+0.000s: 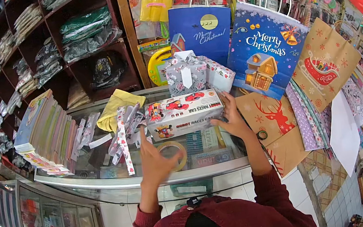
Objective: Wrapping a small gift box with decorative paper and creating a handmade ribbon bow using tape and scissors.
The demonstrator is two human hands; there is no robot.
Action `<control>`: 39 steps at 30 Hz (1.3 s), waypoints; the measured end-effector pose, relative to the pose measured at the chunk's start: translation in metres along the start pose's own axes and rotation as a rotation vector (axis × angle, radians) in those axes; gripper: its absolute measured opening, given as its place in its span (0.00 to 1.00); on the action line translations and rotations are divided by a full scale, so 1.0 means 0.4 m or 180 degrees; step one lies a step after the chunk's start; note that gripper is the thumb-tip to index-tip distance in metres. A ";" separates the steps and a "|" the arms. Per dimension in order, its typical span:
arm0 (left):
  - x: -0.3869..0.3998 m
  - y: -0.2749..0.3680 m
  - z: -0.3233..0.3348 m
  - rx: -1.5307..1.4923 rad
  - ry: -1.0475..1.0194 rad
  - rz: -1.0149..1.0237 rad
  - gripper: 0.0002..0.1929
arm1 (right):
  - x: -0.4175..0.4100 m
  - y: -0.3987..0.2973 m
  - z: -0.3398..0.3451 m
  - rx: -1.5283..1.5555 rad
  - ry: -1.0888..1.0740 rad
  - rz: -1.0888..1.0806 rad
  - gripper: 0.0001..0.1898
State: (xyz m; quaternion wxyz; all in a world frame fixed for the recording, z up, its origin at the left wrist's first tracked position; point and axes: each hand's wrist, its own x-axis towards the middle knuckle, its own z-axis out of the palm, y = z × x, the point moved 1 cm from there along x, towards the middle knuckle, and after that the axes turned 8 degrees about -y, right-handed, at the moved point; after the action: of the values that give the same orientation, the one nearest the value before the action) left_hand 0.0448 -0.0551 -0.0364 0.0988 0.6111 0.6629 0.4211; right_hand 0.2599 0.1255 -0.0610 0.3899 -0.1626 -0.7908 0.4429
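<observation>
A white toy car box [184, 114] with red printed cars lies on the glass display counter [99, 178]. My right hand [233, 117] rests against the box's right end with its fingers spread. Near the box's front left corner, my left hand [158, 159] is raised with thumb and fingers apart; whether a fingertip touches the box I cannot tell. A roll of adhesive tape [180, 149] lies behind my left hand, partly hidden by it. Behind the box stand a grey floral wrapped gift [176, 75] and a white floral wrapped gift [220, 74].
Wrapping paper strips [125, 139] and a yellow cloth [116, 111] lie left of the box, beside a row of books [47, 133]. Two blue Christmas gift bags [202, 26] stand behind. Brown paper bags [327, 63], scissors [261, 135] and rolled wrapping papers [301, 116] are on the right.
</observation>
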 end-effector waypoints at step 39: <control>0.177 0.149 0.084 0.1410 -0.0503 0.2105 0.26 | -0.045 -0.127 0.017 -0.1418 0.1514 -0.0829 0.09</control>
State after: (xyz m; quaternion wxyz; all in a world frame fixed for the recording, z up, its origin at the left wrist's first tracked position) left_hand 0.0933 0.0167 0.0102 -0.1254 0.8284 0.4956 0.2288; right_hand 0.2709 0.0825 -0.0297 0.5714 -0.2401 -0.7692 0.1557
